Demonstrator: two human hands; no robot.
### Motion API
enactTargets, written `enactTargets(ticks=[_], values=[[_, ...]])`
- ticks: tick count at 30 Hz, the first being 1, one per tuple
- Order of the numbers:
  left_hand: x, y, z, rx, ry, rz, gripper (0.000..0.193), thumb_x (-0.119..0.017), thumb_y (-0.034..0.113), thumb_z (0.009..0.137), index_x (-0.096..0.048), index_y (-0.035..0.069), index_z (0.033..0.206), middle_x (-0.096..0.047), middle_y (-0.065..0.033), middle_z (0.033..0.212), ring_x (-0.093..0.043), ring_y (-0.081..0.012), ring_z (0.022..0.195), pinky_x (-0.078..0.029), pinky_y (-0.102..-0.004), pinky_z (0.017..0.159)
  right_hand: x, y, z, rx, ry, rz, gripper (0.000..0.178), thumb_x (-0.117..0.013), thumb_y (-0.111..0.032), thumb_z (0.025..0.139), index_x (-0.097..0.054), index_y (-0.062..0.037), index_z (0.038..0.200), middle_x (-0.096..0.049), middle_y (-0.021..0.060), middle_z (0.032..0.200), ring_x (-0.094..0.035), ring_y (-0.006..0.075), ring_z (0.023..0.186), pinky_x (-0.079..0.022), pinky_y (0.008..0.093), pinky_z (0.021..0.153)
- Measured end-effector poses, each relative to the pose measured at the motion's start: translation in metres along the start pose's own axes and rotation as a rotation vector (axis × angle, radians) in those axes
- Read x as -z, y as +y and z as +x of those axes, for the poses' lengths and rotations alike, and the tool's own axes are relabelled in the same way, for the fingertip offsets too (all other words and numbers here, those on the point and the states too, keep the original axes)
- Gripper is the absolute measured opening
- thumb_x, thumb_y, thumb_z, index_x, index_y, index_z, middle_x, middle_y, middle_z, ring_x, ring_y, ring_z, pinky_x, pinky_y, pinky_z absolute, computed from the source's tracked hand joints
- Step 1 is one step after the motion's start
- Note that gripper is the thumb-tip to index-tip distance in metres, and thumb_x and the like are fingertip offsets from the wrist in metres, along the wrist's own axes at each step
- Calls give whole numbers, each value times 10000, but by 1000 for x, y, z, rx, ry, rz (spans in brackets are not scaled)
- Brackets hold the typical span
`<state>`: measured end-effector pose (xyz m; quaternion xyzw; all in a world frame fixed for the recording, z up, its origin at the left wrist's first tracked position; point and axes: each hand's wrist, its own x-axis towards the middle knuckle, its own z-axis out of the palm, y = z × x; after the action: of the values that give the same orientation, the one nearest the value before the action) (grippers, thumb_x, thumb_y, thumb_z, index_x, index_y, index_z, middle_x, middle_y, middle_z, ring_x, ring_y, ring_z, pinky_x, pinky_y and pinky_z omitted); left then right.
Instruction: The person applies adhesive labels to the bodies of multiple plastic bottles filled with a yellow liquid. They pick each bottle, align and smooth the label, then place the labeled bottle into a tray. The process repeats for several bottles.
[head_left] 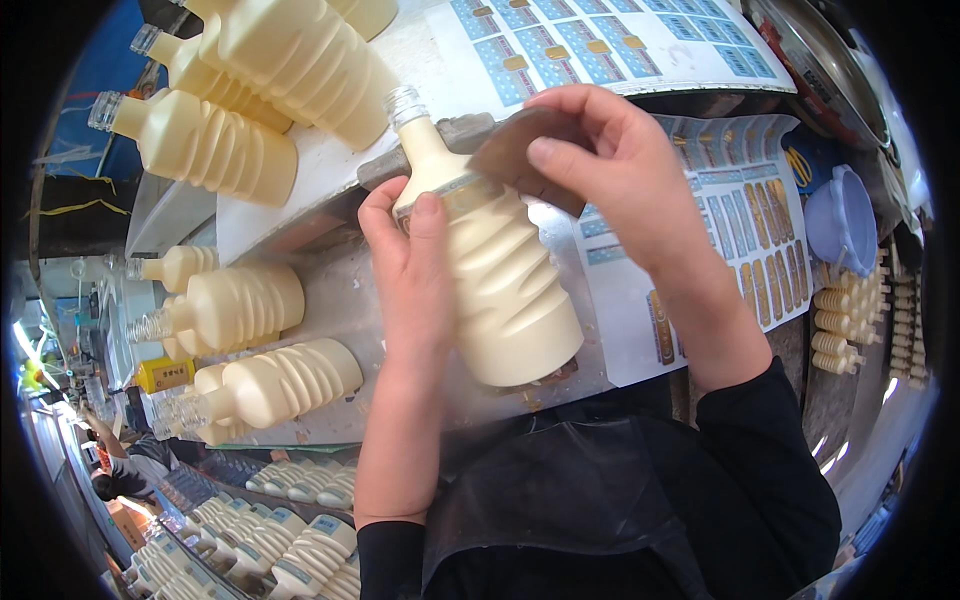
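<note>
A cream-coloured bottle [515, 310] with spiral ridges and a clear threaded neck lies tilted before me, its neck pointing away. My left hand [405, 265] is closed round its shoulder, thumb and fingers on either side. A narrow bluish-grey label band [462, 194] runs across that shoulder. Pinched between the thumb and fingers of my right hand [610, 165] is a flat brown scraper [530, 158]. Its edge meets the bottle at the right end of the band. The bottle's underside is hidden.
Cream bottles [220, 150] stand at the upper left, with more bottles [270, 385] below them. Sheets of blue and gold labels [560, 45] lie beyond and to the right. A lilac bucket [842, 222] is at far right. Crates of bottles fill the lower left, where another person [140, 468] shows.
</note>
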<state>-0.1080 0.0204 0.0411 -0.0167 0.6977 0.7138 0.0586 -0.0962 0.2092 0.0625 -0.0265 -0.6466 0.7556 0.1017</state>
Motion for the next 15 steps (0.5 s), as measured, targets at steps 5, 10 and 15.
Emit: enactTargets(ticks=[5,10,15], values=[[1,-2,2,-20,-1,20,459,-552,322,1078,-398,18,1385,-608,-169,1210,-582,-175,1069,-481,-328,955,-9,0,-8,249,164,-495,256,-728,-82,880,-734,20,1115,-771,166,1026,-755,221,933,-582,316,839],[1,-1,2,-20,-7,23,471,-551,327,1078,-392,17,1395,-606,-171,1210,-582,-179,1069,-483,-331,956,-19,-4,-16,287,171,-420,257,-745,-77,861,-736,18,1100,-760,186,1009,-756,301,883,-596,346,801],[0,1,0,-3,-2,32,497,-513,379,1093,-387,16,1409,-603,-160,1206,-576,-175,1064,-484,-342,961,-9,4,-12,664,178,-743,172,-732,18,893,-740,16,1065,-773,118,985,-744,177,852,-594,303,770]])
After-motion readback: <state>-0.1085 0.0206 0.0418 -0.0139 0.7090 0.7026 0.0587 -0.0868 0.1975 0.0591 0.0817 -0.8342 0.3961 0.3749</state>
